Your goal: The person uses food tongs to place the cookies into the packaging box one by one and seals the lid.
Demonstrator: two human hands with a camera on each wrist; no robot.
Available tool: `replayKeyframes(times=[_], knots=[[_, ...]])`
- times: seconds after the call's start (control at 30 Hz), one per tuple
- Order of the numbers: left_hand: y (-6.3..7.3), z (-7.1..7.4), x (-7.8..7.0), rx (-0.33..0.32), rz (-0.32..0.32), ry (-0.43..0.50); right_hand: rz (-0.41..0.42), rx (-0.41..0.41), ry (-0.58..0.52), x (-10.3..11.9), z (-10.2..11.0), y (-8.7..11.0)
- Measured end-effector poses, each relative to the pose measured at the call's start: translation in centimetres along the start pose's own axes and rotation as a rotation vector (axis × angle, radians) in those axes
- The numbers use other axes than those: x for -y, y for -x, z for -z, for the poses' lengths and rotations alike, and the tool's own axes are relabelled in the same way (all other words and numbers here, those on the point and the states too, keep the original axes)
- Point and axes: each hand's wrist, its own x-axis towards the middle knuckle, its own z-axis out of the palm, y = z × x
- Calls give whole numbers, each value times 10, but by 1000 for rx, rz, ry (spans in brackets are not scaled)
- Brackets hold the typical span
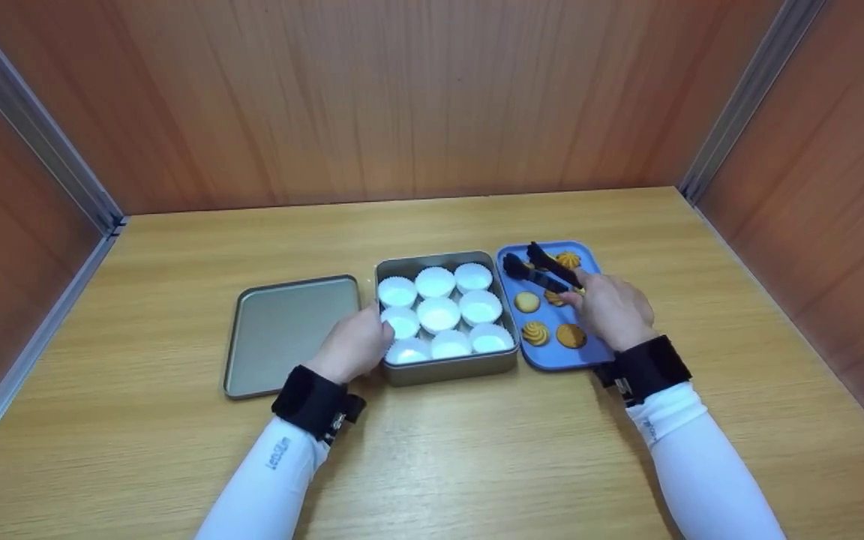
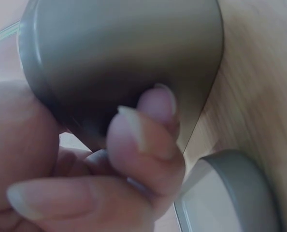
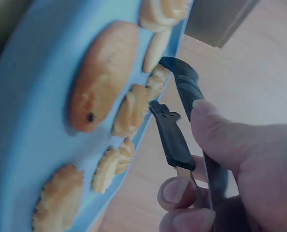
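Note:
My left hand (image 1: 353, 343) grips the left wall of a square metal tin (image 1: 453, 369), its thumb at the rim and curled fingertips against the outer side in the left wrist view. White fluted paper cups (image 1: 438, 314) stand in rows inside the tin. Over a blue tray (image 1: 554, 361) of cookies, my right hand (image 1: 618, 309) holds black tongs (image 1: 552, 264). Their two tips stand apart at a small cookie (image 3: 157, 79) by the tray's edge. Swirled cookies (image 1: 535, 333), a round plain one (image 1: 526, 302) and a browner one (image 1: 571, 335) lie on the tray.
Left of the tin, a metal lid (image 1: 289, 341) lies on the wooden table (image 1: 432, 465), close to my left hand. The tray stands right beside the tin's right wall. Wood panels (image 1: 432, 105) enclose the table at the back and sides.

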Motion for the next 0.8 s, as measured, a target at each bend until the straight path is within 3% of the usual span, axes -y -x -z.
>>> replayKeyframes(times=[0.17,0.3,0.5,0.8], knots=[[2,1,0,-16,-38,-14,25,-27,-1,-3,5,2],[2,2,0,-33,-73,-37,13,-4,-11,-5,9,3],[2,1,0,-40,-75,-58,-13,44,-12,-7,12,4],[0,1,1,-40,-68,-68,6,-11,-41,-9,19,7]])
